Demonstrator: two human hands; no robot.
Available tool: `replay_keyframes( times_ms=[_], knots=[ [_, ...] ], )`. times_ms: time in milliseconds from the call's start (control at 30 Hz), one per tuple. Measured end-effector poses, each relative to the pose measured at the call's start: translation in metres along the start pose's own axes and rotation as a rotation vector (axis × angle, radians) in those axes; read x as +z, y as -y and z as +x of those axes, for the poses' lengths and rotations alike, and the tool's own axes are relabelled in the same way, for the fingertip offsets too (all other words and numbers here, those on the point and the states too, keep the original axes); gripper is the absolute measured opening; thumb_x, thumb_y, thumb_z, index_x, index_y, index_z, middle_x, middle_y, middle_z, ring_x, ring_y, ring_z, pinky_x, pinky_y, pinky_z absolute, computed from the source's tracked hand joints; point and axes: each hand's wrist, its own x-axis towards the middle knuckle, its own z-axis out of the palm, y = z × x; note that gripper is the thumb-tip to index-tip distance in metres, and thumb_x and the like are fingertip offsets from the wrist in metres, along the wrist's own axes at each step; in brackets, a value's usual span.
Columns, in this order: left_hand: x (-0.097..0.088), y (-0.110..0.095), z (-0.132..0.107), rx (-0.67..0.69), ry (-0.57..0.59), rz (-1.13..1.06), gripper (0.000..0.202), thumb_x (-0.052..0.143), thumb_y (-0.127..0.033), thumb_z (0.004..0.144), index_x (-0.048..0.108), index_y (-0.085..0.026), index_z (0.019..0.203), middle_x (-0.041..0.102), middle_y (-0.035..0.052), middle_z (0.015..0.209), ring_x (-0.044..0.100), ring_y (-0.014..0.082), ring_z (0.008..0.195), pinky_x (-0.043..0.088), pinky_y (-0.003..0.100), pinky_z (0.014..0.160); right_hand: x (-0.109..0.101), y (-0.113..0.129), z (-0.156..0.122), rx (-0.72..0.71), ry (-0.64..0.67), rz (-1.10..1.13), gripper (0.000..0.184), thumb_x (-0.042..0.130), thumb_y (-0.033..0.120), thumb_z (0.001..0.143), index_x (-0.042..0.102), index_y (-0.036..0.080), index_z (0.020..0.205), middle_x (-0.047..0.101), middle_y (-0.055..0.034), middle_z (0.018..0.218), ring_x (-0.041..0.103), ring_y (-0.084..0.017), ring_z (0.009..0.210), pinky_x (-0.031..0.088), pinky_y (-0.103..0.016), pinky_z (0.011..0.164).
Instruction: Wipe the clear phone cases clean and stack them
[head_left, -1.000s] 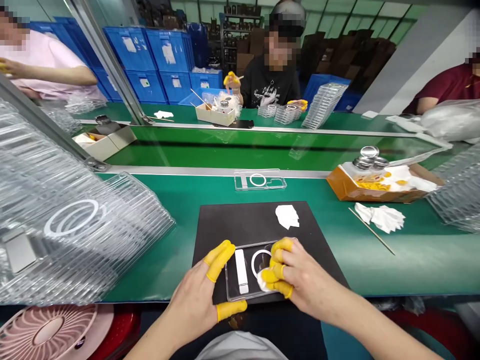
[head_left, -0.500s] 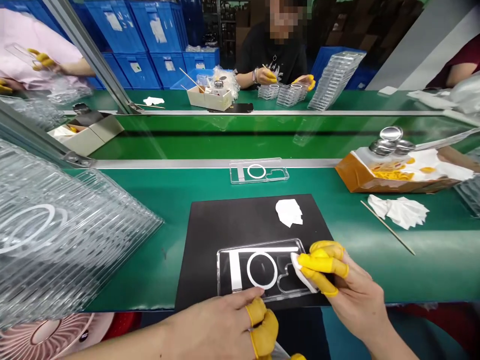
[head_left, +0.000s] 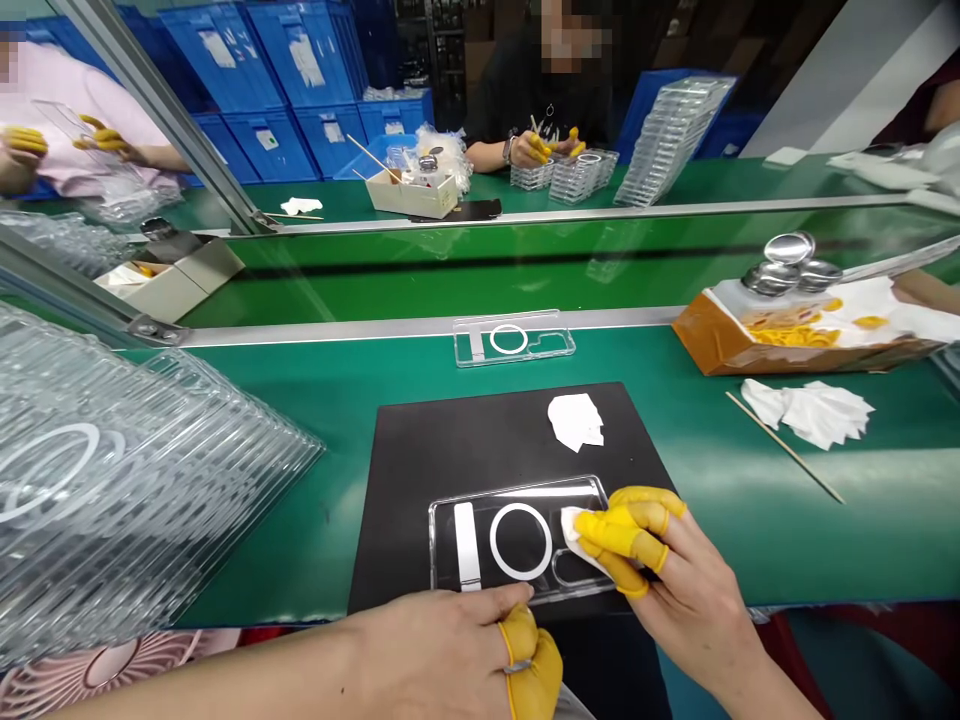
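Case (head_left: 517, 540) under fingers (head_left: 616, 531) tight on wipe (head_left: 573, 523)

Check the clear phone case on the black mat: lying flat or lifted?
Flat: the clear case lies wholly on the black mat, the right hand pressing a white wipe on its end.

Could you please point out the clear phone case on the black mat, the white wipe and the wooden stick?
clear phone case (head_left: 520, 541), head view, inside its white ring.
white wipe (head_left: 571, 525), head view, its exposed corner.
wooden stick (head_left: 784, 447), head view, mid-shaft.
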Motion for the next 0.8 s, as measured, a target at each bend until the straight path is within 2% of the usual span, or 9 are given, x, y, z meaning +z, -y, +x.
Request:
replay_keyframes(
  times_ms=[267, 500, 700, 800],
  knots=[
    [-0.0014, -0.0021, 0.0010, -0.011, 0.004, -0.012, 0.012, 0.061, -0.022, 0.090, 0.069, -0.025, 0.098, 0.073, -0.0059, 0.102, 0.064, 0.0124, 0.088, 0.038, 0.035, 0.115, -0.0006, 0.0004, 0.0021, 0.003, -0.019, 0.003, 0.021, 0.061, 0.003, 0.085, 0.063, 0.015, 0.101, 0.058, -0.0072, 0.089, 0.056, -0.020, 0.093, 0.050, -0.034, 0.078],
    [0.0004, -0.0020, -0.0008, -0.025, -0.064, -0.010, 0.022, 0.050, -0.016, 0.094, 0.069, -0.027, 0.095, 0.072, -0.0055, 0.104, 0.063, 0.0126, 0.087, 0.036, 0.035, 0.116, -0.0019, 0.0018, 0.0051, 0.018, -0.007, 0.014, 0.024, 0.061, 0.004, 0.085, 0.063, 0.019, 0.103, 0.059, -0.0058, 0.089, 0.056, -0.020, 0.092, 0.050, -0.033, 0.077],
    [0.0009, -0.0006, 0.0014, -0.026, -0.036, -0.007, 0.016, 0.057, -0.017, 0.091, 0.069, -0.027, 0.094, 0.070, -0.0065, 0.104, 0.062, 0.0138, 0.087, 0.037, 0.035, 0.115, -0.0005, 0.0017, 0.0008, 0.010, 0.000, 0.009, 0.025, 0.061, 0.002, 0.084, 0.062, 0.016, 0.105, 0.058, -0.0073, 0.092, 0.055, -0.020, 0.095, 0.049, -0.034, 0.079],
    [0.0006, -0.0012, 0.0020, -0.023, -0.077, -0.006, 0.013, 0.056, -0.021, 0.093, 0.069, -0.025, 0.094, 0.071, -0.0059, 0.105, 0.062, 0.0129, 0.085, 0.037, 0.034, 0.115, -0.0018, -0.0011, -0.0013, 0.021, 0.008, 0.042, 0.027, 0.061, 0.002, 0.084, 0.062, 0.018, 0.107, 0.058, -0.0073, 0.095, 0.054, -0.020, 0.097, 0.049, -0.034, 0.080]
  ],
)
